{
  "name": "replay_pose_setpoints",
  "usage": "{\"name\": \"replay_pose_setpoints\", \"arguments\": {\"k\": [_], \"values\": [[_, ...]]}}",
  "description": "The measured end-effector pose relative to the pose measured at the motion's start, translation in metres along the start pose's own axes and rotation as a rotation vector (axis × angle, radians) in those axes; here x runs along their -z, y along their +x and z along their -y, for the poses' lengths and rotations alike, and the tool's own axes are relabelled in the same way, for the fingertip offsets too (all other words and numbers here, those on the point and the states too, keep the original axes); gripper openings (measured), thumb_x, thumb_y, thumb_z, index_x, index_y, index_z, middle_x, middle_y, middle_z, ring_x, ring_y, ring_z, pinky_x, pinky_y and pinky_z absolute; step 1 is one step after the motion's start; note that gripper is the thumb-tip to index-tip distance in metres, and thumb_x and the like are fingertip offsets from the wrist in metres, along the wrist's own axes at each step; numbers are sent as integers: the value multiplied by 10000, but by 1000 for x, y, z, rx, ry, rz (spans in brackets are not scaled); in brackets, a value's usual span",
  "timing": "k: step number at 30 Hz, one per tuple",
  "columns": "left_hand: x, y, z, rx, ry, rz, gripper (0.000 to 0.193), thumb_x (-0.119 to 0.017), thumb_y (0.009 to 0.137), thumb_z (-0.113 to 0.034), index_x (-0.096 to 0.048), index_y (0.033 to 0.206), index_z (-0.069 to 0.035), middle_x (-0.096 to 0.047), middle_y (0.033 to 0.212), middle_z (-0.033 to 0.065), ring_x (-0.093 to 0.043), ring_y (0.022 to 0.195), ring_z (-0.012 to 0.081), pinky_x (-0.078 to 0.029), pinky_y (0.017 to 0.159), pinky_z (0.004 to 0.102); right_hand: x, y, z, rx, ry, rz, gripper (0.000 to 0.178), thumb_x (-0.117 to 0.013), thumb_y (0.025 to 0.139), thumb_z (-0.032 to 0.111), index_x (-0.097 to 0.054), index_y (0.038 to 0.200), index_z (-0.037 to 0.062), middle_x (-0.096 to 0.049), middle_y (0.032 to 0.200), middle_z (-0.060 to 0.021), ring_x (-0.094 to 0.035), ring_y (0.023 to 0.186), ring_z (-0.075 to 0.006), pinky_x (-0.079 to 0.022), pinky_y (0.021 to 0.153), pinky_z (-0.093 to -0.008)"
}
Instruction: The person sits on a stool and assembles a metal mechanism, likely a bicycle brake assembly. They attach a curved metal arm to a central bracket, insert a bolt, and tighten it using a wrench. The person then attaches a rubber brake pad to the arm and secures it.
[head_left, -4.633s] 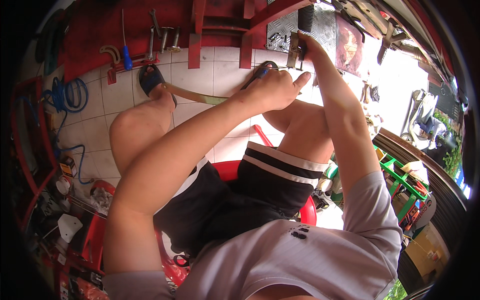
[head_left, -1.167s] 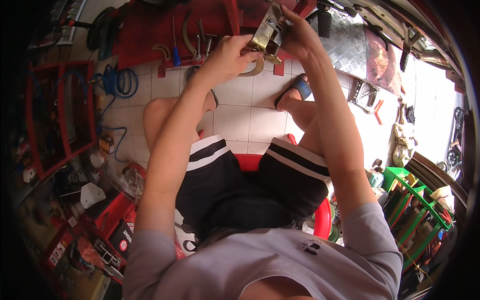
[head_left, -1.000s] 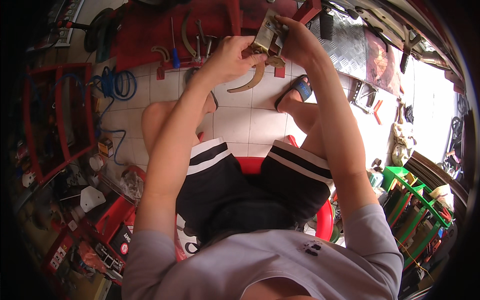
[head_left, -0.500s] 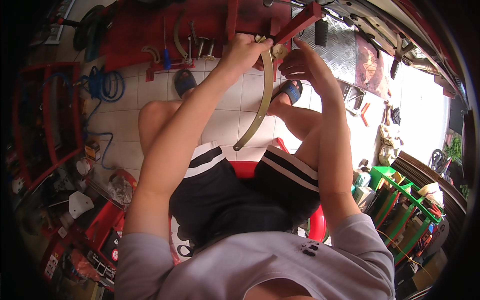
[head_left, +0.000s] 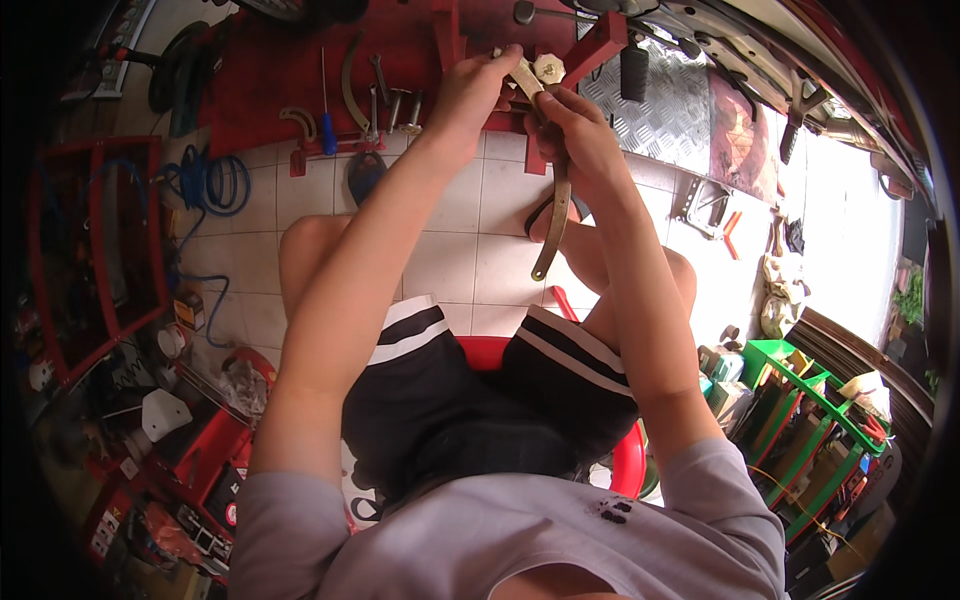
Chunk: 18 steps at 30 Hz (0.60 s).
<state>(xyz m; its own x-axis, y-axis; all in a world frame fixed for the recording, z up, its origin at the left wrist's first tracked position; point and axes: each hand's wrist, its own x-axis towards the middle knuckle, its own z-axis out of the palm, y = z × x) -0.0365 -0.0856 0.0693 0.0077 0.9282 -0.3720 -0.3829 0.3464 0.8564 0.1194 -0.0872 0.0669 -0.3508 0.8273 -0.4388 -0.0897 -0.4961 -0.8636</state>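
A long, curved, brass-coloured metal strip (head_left: 556,222) with a hole near its lower end hangs between my knees, in front of the red bench. My left hand (head_left: 476,92) is closed on its upper end, thumb on top. Lower down, my right hand (head_left: 583,138) is wrapped round the strip, its thumb and fingers near the upper part. Just beyond my fingers sits a pale, many-sided knob-like piece (head_left: 548,69) by the red frame. Parts of the strip are hidden behind my right fingers.
On the red bench lie a blue-handled screwdriver (head_left: 328,135), a spanner (head_left: 379,78), bolts (head_left: 397,110) and another curved strip (head_left: 349,85). A red bar (head_left: 598,48) juts toward me. A blue hose (head_left: 210,180) lies left; a green rack (head_left: 775,352) stands right.
My right hand, open beside the strip before, has closed on it. The strip's lower end has moved up and to the right. My left hand has shifted slightly up and left.
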Motion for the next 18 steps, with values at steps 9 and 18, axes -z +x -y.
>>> {"name": "replay_pose_setpoints", "arguments": {"k": [9,18], "values": [[6,0,9,125,-306,79,225,-423,953,-157,-561,1076,-28,-602,1047,68,-553,930,165,-433,843,310,-9,-9,5,-131,147,-125,216,-506,914,199,-586,949,2,-608,767,-67,-493,578,-107,-393,550,-237],[6,-1,10,300,-392,181,201,-453,952,-172,-561,1077,-59,-586,1013,42,-532,907,157,-420,856,316,-7,0,2,-180,24,-172,397,-667,804,458,-592,797,69,-550,628,-8,-446,542,-90,-341,521,-243]]}}
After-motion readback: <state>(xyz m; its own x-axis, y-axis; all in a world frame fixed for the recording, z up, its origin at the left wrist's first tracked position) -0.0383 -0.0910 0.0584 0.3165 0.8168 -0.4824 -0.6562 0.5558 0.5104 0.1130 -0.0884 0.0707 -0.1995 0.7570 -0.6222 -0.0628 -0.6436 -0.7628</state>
